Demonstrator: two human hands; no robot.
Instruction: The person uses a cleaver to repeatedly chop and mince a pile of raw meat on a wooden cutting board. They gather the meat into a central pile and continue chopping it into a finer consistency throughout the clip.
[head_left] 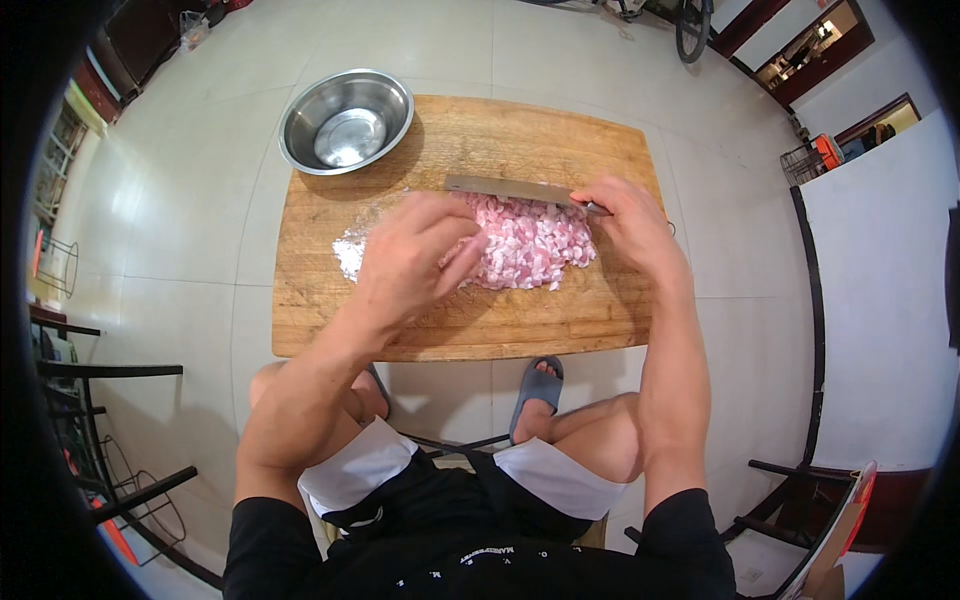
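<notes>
My right hand (628, 225) fingers grip a flat steel cleaver (505, 188), blade just beyond the pink diced meat pile (525, 248). Left hand (415, 255) fingers loosely curled over meat, holding nothing, on wooden bench (480, 320).

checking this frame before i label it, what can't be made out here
Head view only:
- Knife handle: wrapped by the right hand; only the knife blade shows.
- Diced meat: its left part lies under the left hand.
- Steel bowl: glare hides whether it holds anything.
- Left foot: covered by the left forearm.
</notes>
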